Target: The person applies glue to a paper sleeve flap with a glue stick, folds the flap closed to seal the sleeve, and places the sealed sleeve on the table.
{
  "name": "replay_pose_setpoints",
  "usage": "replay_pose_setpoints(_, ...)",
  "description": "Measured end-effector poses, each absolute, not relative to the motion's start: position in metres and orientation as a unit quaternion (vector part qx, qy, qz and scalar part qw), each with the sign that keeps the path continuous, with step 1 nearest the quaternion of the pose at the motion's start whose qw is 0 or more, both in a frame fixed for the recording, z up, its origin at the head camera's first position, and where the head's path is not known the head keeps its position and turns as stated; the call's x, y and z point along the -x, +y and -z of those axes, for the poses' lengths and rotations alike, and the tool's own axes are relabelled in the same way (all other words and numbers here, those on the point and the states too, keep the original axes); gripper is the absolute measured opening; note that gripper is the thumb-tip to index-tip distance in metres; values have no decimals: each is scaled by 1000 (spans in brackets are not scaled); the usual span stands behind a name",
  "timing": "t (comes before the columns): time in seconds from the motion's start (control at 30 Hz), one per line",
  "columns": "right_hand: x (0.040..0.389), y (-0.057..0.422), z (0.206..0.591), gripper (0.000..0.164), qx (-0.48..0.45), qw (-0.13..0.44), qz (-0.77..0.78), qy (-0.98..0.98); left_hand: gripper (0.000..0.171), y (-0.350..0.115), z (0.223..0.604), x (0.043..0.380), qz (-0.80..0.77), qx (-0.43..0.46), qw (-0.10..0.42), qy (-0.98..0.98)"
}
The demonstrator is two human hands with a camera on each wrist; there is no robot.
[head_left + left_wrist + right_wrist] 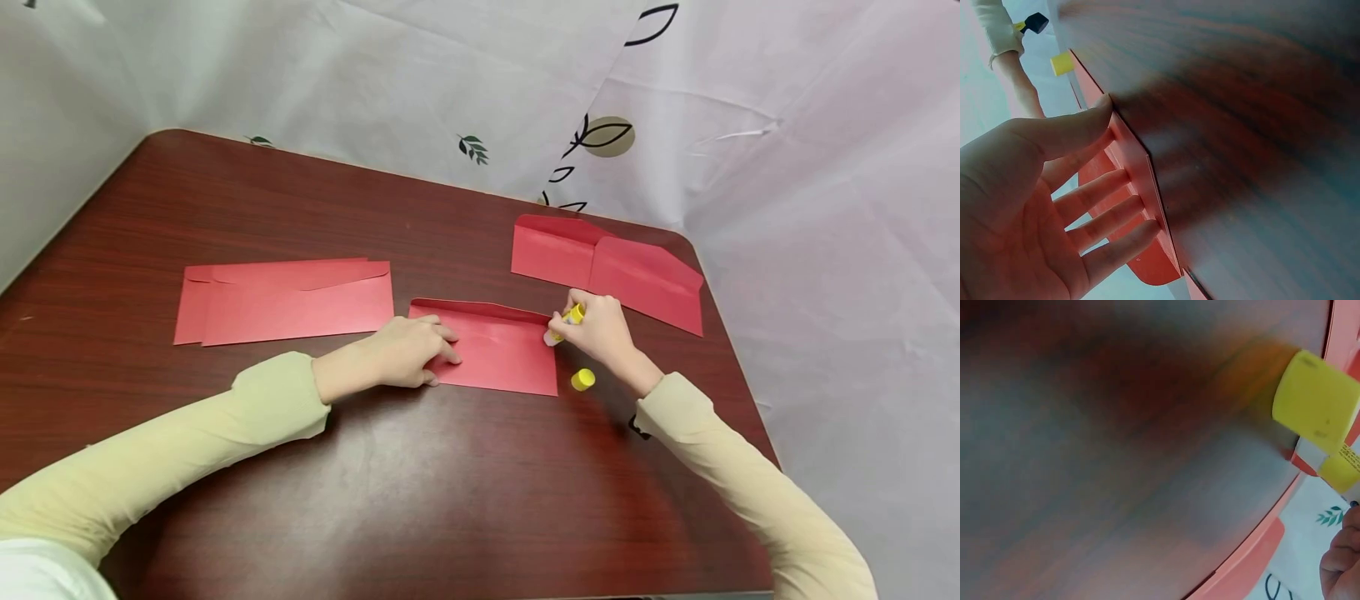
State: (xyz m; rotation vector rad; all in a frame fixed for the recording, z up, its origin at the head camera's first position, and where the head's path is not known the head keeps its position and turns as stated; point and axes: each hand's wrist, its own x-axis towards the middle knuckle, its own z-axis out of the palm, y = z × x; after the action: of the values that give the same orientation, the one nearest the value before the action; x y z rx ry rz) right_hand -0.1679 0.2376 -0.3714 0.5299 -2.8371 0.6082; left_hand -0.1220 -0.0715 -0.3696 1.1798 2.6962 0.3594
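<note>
A red envelope [495,354] lies on the table with its flap raised along the far side. My left hand [408,350] rests on the envelope's left end; in the left wrist view its fingers [1100,194] stretch over the paper and the thumb is at the near edge. My right hand [602,329] pinches a yellow and white glue stick [574,315], its uncapped tip down at the envelope's right edge by the flap fold. The yellow cap [582,380] stands on the table close to that edge, large in the right wrist view.
Two overlapping red envelopes [296,304] lie to the left, their flaps folded down. Two more red envelopes [645,283] with flaps open overlap at the back right. The brown wooden table [390,500] meets a white patterned cloth [390,83] behind.
</note>
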Motion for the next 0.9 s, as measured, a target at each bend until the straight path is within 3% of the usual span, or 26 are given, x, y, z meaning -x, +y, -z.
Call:
replay_pose_setpoints(0.5, 176, 233, 373, 21, -181, 110, -191, -958, 37, -73, 369, 119, -115, -403, 74, 905)
replay_pose_setpoints(0.73, 174, 232, 367, 21, -184, 81, -173, -964, 36, -71, 368, 118, -119, -394, 83, 907)
replay_pose_setpoints(0.9, 179, 239, 359, 22, -168, 27, -200, -965, 35, -69, 369, 120, -118, -395, 86, 907)
